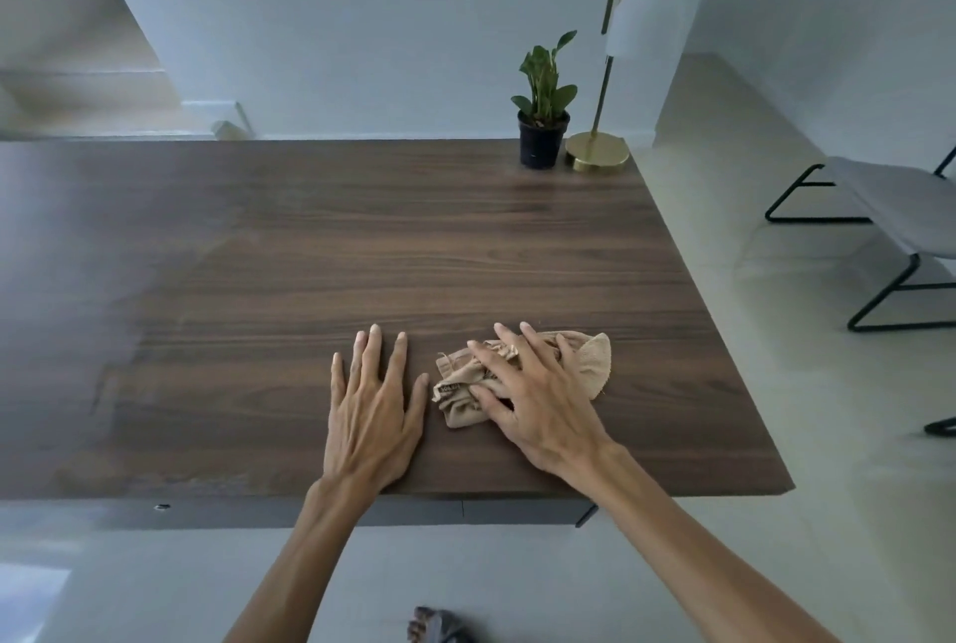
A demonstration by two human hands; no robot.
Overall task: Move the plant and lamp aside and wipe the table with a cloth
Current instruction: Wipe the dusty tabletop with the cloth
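A crumpled beige cloth (pixel 589 358) lies near the front edge of the dark wooden table (pixel 362 254). My right hand (pixel 533 394) presses flat on the cloth with fingers spread and straight. My left hand (pixel 370 404) rests flat on the bare wood just left of the cloth, fingers straight. A small green plant in a black pot (pixel 543 135) stands at the table's far right corner. Right beside it is a brass lamp (pixel 597 153) with a white shade, its round base on the table's corner.
A grey chair (pixel 890 207) with black metal legs stands on the floor to the right of the table. A white wall runs behind the table. My foot (pixel 434 627) shows on the pale floor below the front edge.
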